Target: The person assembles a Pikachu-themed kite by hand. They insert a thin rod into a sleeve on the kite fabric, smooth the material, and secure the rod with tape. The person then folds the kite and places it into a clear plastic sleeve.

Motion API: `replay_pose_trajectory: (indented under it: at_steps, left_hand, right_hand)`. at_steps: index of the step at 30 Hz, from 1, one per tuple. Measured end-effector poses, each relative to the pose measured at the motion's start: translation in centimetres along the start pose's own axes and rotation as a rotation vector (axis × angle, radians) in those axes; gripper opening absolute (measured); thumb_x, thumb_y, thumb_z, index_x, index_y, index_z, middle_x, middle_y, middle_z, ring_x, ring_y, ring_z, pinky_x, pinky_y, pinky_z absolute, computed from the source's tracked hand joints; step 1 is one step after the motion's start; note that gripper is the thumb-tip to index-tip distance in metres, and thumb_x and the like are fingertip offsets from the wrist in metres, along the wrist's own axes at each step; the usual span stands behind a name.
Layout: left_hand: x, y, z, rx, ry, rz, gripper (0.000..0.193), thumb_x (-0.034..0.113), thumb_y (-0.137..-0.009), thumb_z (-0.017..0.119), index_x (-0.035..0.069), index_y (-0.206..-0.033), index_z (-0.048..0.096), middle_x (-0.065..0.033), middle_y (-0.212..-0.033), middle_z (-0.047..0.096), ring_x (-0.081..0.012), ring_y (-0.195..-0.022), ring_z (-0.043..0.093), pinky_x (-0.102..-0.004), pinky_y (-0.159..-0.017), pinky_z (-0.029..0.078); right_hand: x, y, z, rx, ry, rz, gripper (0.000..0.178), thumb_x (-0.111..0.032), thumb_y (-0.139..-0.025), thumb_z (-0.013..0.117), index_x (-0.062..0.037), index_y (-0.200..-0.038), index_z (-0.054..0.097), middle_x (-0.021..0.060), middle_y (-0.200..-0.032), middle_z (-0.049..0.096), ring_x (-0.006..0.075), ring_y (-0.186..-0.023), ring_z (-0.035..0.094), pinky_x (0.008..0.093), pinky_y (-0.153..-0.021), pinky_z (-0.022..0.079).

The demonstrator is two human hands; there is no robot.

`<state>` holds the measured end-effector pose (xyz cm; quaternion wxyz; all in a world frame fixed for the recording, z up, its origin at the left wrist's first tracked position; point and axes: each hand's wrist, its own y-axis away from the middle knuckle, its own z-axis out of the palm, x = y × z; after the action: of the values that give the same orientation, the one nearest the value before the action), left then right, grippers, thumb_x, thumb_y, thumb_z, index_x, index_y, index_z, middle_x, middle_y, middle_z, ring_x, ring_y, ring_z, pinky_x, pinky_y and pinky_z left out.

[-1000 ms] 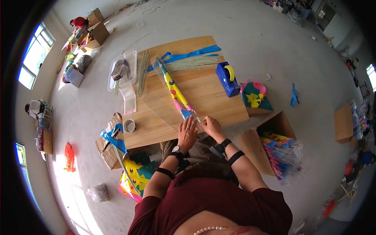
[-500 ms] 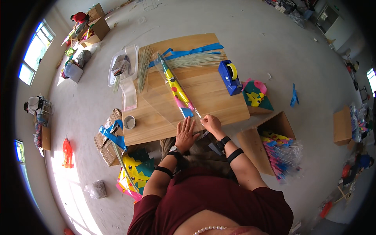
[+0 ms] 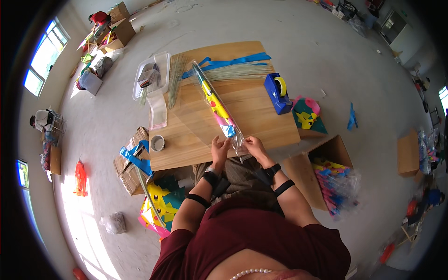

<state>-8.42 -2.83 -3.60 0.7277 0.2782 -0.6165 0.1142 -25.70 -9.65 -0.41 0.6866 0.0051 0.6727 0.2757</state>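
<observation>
A rolled printed sheet [image 3: 215,103] in green, yellow, pink and blue lies slantwise on the wooden table [image 3: 270,126], inside a long clear plastic bag [image 3: 238,140]. The bag's loose mouth lies toward me, at the table's near edge. My left hand [image 3: 220,153] pinches the left side of this mouth, just below the blue end of the roll. On the other side my right hand [image 3: 255,148] is closed on the bag's right corner. My fingertips are partly hidden by the shiny film.
A blue tape dispenser [image 3: 277,94] stands on the right, a tape roll [image 3: 157,143] at the near left. Thin sticks [image 3: 238,71], blue strips [image 3: 240,60] and a white tray [image 3: 138,88] lie at the back. A carton [image 3: 298,171] with bagged rolls stands right of me.
My left hand has gone from lying flat with spread fingers to pinching the bag's left side. The bag's mouth is now spread between both hands, and the roll sits slightly further right.
</observation>
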Motion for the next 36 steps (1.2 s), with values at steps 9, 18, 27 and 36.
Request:
replay_pose_trajectory:
  at_steps: [9, 18, 27, 36]
  left_hand:
    - [3.1, -1.6, 0.9, -0.136, 0.433, -0.345, 0.029, 0.024, -0.100, 0.068, -0.001, -0.116, 0.063, -0.0092, -0.104, 0.072, -0.0203, -0.093, 0.071, -0.0324, -0.081, 0.059]
    - [3.5, -1.5, -0.3, -0.157, 0.499, -0.322, 0.032, 0.022, -0.108, 0.051, -0.004, -0.123, 0.060, -0.0149, -0.113, 0.073, -0.0243, -0.098, 0.073, -0.0336, -0.082, 0.059]
    - [4.4, -2.0, -1.4, -0.084, 0.462, -0.325, 0.037, 0.026, -0.109, 0.047, -0.006, -0.125, 0.058, -0.0170, -0.111, 0.073, -0.0255, -0.093, 0.073, -0.0339, -0.079, 0.061]
    - [3.5, 1.0, -4.2, 0.127, -0.586, 0.362, 0.044, 0.010, -0.086, 0.074, -0.001, -0.125, 0.060, -0.0165, -0.107, 0.068, -0.0282, -0.100, 0.067, -0.0392, -0.086, 0.055]
  right_hand:
    - [-1.4, 1.1, -0.9, -0.136, -0.149, 0.115, 0.018, -0.017, -0.103, 0.062, -0.0010, -0.110, 0.058, 0.0106, -0.096, 0.073, 0.0204, -0.080, 0.074, 0.0324, -0.070, 0.062]
    - [-1.8, 1.9, 0.3, -0.185, -0.138, 0.197, 0.017, -0.017, -0.105, 0.059, -0.0013, -0.111, 0.060, 0.0131, -0.105, 0.074, 0.0236, -0.092, 0.075, 0.0327, -0.080, 0.061]
    - [-2.2, 2.0, 0.3, -0.308, -0.051, 0.224, 0.019, -0.019, -0.101, 0.066, -0.0019, -0.109, 0.065, 0.0106, -0.102, 0.075, 0.0206, -0.091, 0.075, 0.0313, -0.079, 0.061]
    - [0.2, 1.5, 0.7, -0.251, 0.161, 0.234, 0.014, -0.010, -0.099, 0.066, 0.0017, -0.106, 0.065, 0.0113, -0.095, 0.073, 0.0203, -0.084, 0.075, 0.0314, -0.075, 0.062]
